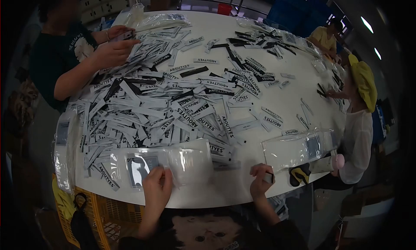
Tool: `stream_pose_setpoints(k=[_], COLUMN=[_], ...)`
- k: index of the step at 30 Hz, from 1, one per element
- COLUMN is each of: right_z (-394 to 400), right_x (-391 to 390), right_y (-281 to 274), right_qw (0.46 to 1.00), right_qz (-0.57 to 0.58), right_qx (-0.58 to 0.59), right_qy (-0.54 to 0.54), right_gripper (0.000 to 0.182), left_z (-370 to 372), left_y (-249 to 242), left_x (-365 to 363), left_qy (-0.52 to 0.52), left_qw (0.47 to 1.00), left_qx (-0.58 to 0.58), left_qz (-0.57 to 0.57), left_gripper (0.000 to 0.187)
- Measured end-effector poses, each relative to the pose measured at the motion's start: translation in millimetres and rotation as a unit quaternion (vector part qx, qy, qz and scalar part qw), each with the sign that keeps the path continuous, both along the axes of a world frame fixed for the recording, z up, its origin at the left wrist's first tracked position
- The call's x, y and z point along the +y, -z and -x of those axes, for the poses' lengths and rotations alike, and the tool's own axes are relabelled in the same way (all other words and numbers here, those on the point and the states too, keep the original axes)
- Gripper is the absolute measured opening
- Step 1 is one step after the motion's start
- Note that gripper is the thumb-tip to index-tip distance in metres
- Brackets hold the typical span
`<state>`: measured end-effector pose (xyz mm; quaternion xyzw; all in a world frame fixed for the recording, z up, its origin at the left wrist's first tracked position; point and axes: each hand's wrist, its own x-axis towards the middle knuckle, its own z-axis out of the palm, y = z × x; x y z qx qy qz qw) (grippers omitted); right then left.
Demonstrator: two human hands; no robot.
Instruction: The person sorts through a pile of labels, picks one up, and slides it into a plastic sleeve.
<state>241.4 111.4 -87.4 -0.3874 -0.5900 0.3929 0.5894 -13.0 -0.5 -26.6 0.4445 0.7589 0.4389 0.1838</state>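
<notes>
A clear plastic bag (190, 156) with a dark grey printed panel lies flat at the table's near edge. The fingers of my left hand (157, 187) are closed at its front edge and appear to pinch the plastic. To the right, my right hand (261, 180) is curled around a small dark grey piece (268, 178), whose kind I cannot make out. Just beyond the bag spreads a big heap of narrow white and black ABOUTYES strips (147, 111). Near my right hand is a second clear bag (284, 152) with a dark panel.
Stacked clear bags (65, 150) lie along the left edge of the white table (260, 107). A pink-capped bottle (327, 164) and a black-and-yellow object (299, 175) lie at right. Co-workers sit or stand left and right. A yellow crate (117, 211) stands below.
</notes>
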Motion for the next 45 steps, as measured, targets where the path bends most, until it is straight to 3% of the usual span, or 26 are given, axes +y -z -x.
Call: stream_pose_setpoints(k=[2,3,6,8,10,13,15,17,18,21,22,24,28,30,32,35,36,40,43,45], right_z=[-7,-12,-11,17,56,86,84,85,85,88,91,97,93,89,79,68,64,56,52,47], right_x=[-15,-17,-29,-35,-36,-22,-9,-5,-5,-8,-12,-24,-21,-18,-18,-26,-29,-30,-25,-21], right_y=[-1,5,0,-21,-73,-72,-68,-77,-79,-77,-80,-87,-69,-79,-89,-93,-93,-80,-90,-100], right_qw=[0.996,0.979,0.988,0.972,0.95,0.928,0.828,0.83,0.831,0.852,0.851,0.874,0.907,0.908,0.89,0.871,0.868,0.859,0.863,0.848], right_qz=[0.021,0.079,0.099,0.183,0.156,0.154,0.247,0.257,0.266,0.281,0.282,0.177,0.097,0.161,0.202,0.277,0.312,0.366,0.371,0.363], right_qx=[-0.06,-0.185,-0.116,0.019,-0.101,-0.114,-0.163,-0.095,-0.027,-0.049,-0.053,-0.254,-0.293,-0.178,-0.153,-0.069,-0.011,0.112,0.034,-0.016], right_qy=[0.057,0.014,-0.019,-0.145,-0.251,-0.319,-0.477,-0.485,-0.488,-0.439,-0.439,-0.374,-0.285,-0.343,-0.379,-0.399,-0.387,-0.341,-0.342,-0.387], right_gripper=[0.014,0.017,0.017,0.017,0.018,0.02,0.026,0.025,0.025,0.022,0.022,0.024,0.031,0.026,0.023,0.02,0.021,0.014,0.013,0.014], left_z=[-5,-7,-18,-28,-38,-43,-33,-18,-17,-20,-25,-28,-23,-21,-22,-43,-35,-48,-47,-42], left_y=[-10,-13,-11,-7,-13,-18,-21,-24,-23,-20,-17,-15,-26,-35,-40,-21,-27,-23,-29,-38], left_x=[-4,-6,-3,-1,1,1,-1,-8,-8,-4,-1,-2,-22,-24,-21,-24,-13,9,18,22], left_qy=[-0.006,-0.011,-0.006,0.025,0.051,0.088,0.094,0.213,0.212,0.184,0.165,0.145,0.154,0.15,0.159,0.182,0.275,0.322,0.296,0.407], left_qw=[1.0,1.0,0.998,0.994,0.994,0.991,0.991,0.974,0.974,0.971,0.976,0.979,0.986,0.985,0.945,0.937,0.903,0.92,0.925,0.893], left_qx=[-0.01,-0.017,-0.065,-0.105,-0.088,-0.069,-0.061,-0.078,-0.082,-0.141,-0.099,-0.058,0.057,0.089,0.204,0.106,0.146,0.08,0.153,0.166], left_qz=[-0.001,-0.012,-0.02,-0.027,-0.048,-0.069,-0.07,-0.026,-0.024,-0.062,-0.099,-0.134,-0.018,0.019,-0.201,-0.278,-0.295,-0.21,-0.18,-0.097], left_gripper=[0.019,0.019,0.022,0.025,0.025,0.024,0.024,0.021,0.021,0.018,0.016,0.015,0.014,0.016,0.02,0.028,0.032,0.037,0.038,0.039])
